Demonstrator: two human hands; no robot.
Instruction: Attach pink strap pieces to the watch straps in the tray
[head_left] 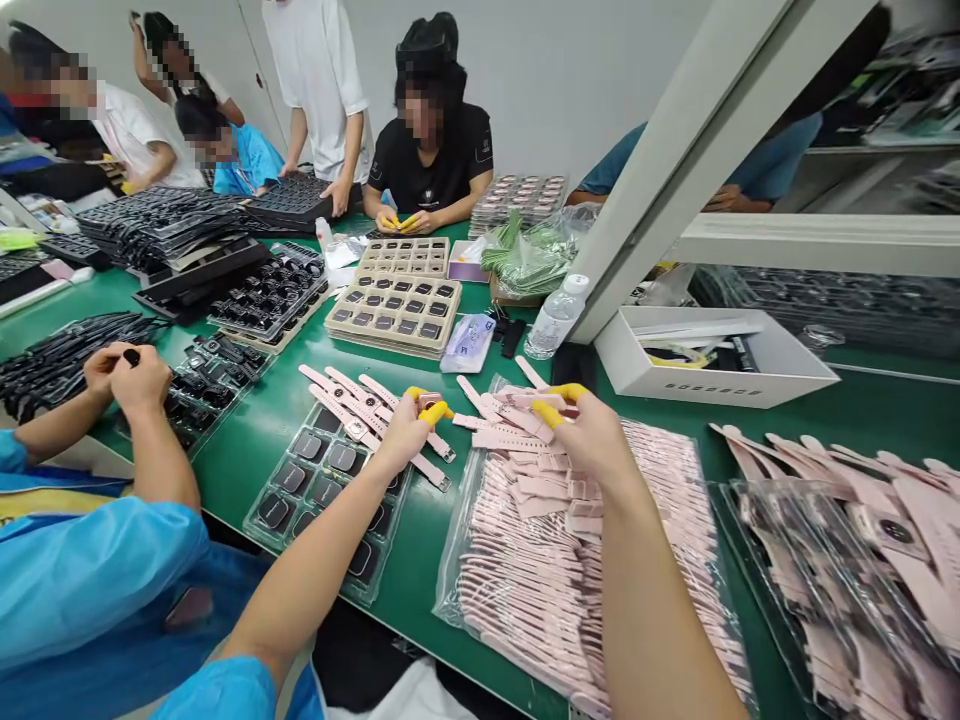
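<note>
My left hand (pixel 412 425), with yellow covers on its fingertips, pinches a small pink watch case (pixel 430 401). Over a heap of pink straps (pixel 517 560) on clear plastic, my right hand (pixel 585 425) has yellow-tipped fingers closed on a pink strap (pixel 525 399). Several pink watches with straps (pixel 352 405) lie just left of my left hand. They rest partly on a clear tray (pixel 326 490) that holds dark square watch faces. The far side of the watch case is hidden by my fingers.
Beige trays (pixel 394 312), a bottle (pixel 556 318) and a white box (pixel 716 360) stand farther back. More pink straps in plastic trays (pixel 862 570) lie at right. At left, a person's hands (pixel 135 378) hold a dark piece. A person in black (pixel 431 150) sits opposite.
</note>
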